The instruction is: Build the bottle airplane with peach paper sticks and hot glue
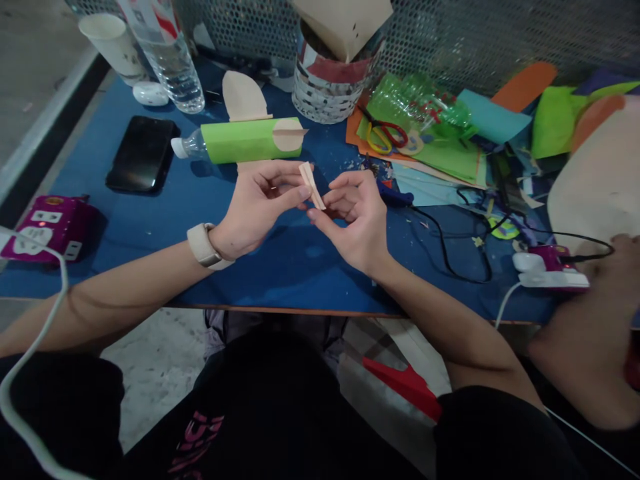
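Both hands meet above the blue table (pixel 280 267). My left hand (pixel 260 207), with a pale watch on its wrist, pinches a small folded beige paper strip (pixel 312 185) between thumb and fingers. My right hand (pixel 353 213) holds the strip's lower end with its fingertips. Just behind the hands lies a plastic bottle wrapped in green paper (pixel 245 140) with beige paper pieces stuck to it, cap pointing left.
A black phone (pixel 143 153), a purple power strip (pixel 45 227) and a clear water bottle (pixel 170 60) sit at left. Coloured paper sheets (pixel 450 153), scissors (pixel 385 137), black cables and a tin (pixel 333 83) crowd the right and back. Another person's arm (pixel 595 333) rests at right.
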The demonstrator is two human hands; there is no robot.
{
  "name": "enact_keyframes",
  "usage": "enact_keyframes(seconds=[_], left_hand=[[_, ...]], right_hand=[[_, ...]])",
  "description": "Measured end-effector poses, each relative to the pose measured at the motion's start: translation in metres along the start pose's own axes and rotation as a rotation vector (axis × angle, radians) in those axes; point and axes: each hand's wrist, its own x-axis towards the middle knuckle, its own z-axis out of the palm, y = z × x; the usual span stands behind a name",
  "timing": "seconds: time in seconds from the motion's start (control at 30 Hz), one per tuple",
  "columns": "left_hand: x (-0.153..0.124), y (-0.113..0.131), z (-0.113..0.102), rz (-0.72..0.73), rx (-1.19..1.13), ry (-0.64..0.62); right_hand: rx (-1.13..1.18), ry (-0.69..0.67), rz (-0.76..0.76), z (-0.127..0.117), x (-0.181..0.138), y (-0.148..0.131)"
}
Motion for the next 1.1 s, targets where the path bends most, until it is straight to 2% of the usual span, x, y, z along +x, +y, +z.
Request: enact_keyframes(seconds=[0.2,0.43,0.63,0.93,1.1], left_hand=[[-0.001,-0.001,0.0,0.017,0.064,-0.001],[-0.002,0.002,-0.002,0.042,0.168,0.013],[-0.006,0.004,-0.004,0.092,0.216,0.031],[-0.006,0.001,-0.005,0.093,0.212,0.03],[-0.007,0.004,-0.004,0.076,0.203,0.01]], right_hand=[[0.0,0.054,0.025,-0.006,0.004,-0.007],[0.074,-0.025,0.054,-0.011,0.011,-0.012],[0.116,0.011,0.05,-0.011,0.014,-0.01],[0.089,0.054,0.042,-0.01,0.012,-0.009],[0.08,0.011,0.033,-0.011,0.012,-0.007]])
